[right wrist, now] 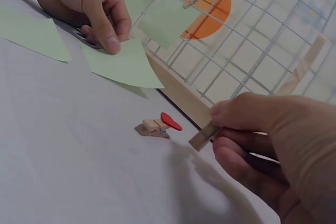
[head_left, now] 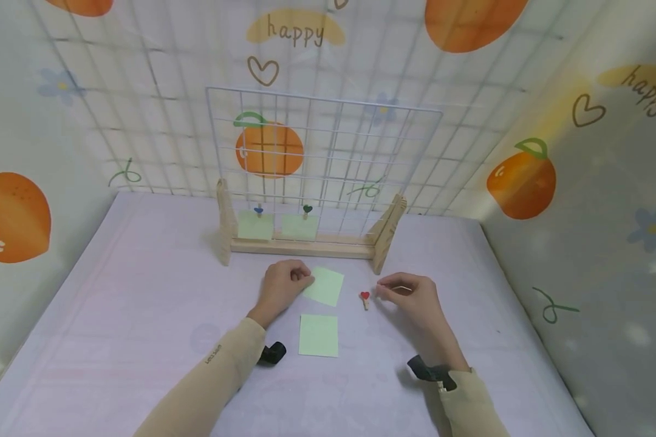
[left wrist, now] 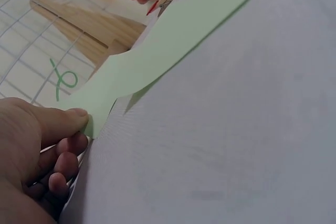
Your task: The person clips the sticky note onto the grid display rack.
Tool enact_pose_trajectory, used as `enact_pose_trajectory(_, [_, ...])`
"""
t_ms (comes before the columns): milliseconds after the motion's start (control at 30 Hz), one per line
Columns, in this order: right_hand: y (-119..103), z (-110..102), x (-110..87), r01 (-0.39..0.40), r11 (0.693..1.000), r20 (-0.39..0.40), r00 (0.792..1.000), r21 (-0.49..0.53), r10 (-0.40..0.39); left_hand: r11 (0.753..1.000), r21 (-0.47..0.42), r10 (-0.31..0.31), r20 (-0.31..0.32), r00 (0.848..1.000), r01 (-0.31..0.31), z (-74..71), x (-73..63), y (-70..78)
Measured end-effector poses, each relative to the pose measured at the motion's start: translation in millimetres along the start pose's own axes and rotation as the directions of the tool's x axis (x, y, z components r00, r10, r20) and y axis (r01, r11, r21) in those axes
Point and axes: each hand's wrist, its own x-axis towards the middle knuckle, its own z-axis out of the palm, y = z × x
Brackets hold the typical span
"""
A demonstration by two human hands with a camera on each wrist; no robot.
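Observation:
My left hand (head_left: 286, 283) pinches a pale green paper note (head_left: 326, 286) by its left edge, thumb on top, with the near side of the note lifted in the right wrist view. Between the thumb and fingers of my right hand (head_left: 412, 298) is a small wooden clothespin (right wrist: 202, 138), its tip pointing down and left; the fingers hide its other end. A wooden clothespin with a red heart (head_left: 365, 300) lies on the table just left of that hand. Closer to me, a second green note (head_left: 319, 335) lies flat.
Behind the hands stands a white wire grid (head_left: 328, 152) on a wooden stand (head_left: 300, 249). Two green notes hang low on it, held by a blue-heart clothespin (head_left: 259, 210) and a green-heart clothespin (head_left: 307, 210). A pale cloth (head_left: 142, 315) covers the table; printed curtains surround it.

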Motion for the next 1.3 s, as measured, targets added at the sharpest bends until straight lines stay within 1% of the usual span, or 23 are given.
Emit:
enact_pose_trajectory(167, [0,3,1.2,-0.024,0.999,-0.01,1.0,0.023,0.024,1.0,-0.03,-0.001,-0.02,1.0,0.0,2.3,0.5,-1.2])
enact_pose_trajectory(333, [-3,7,5.1,-0.007,0.997,-0.011,1.0,0.074,0.008,0.998,-0.059,-0.005,-0.048,0.999,0.002,3.5,2.4,-2.6])
enact_pose_trajectory(400, [-5,9,6.4,-0.002,0.996,-0.012,1.0,0.094,0.003,0.998,-0.064,-0.018,-0.053,0.998,0.014,4.7,3.0,-3.6])
enact_pose_trajectory(533, [-9,14,7.4,-0.009,0.995,-0.029,1.0,0.101,0.012,0.996,-0.08,-0.047,-0.049,0.998,0.043,8.1,3.5,-4.6])
enact_pose_trajectory(600, [-11,16,8.4,0.024,0.995,-0.048,0.999,0.096,-0.019,0.995,-0.088,-0.054,-0.049,0.997,0.05,9.1,3.1,-3.0])
enact_pose_trajectory(767, [-19,21,17.3,0.111,0.993,-0.098,0.989,0.037,-0.107,0.993,-0.109,-0.051,-0.053,0.997,0.045,9.1,5.9,3.1])
enact_pose_trajectory(867, [-28,22,24.7,0.126,0.992,-0.128,0.984,0.017,-0.122,0.993,-0.115,-0.044,-0.051,0.998,0.038,8.7,9.6,5.6])
enact_pose_trajectory(933, [-38,22,28.9,0.14,0.99,-0.158,0.978,0.016,-0.135,0.992,-0.123,-0.037,-0.052,0.998,0.031,8.3,11.7,6.8])
enact_pose_trajectory(1033, [-58,23,33.4,0.17,0.984,-0.212,0.965,0.063,-0.153,0.99,-0.139,-0.035,-0.059,0.998,0.026,7.1,14.2,8.4])
enact_pose_trajectory(1167, [-83,23,36.7,0.227,0.964,-0.26,0.948,0.141,-0.185,0.986,-0.167,-0.039,-0.07,0.997,0.027,6.1,17.4,11.4])
enact_pose_trajectory(1300, [-93,24,41.7,0.242,0.959,-0.28,0.94,0.147,-0.194,0.981,-0.192,-0.032,-0.076,0.997,0.017,5.8,22.2,12.3])
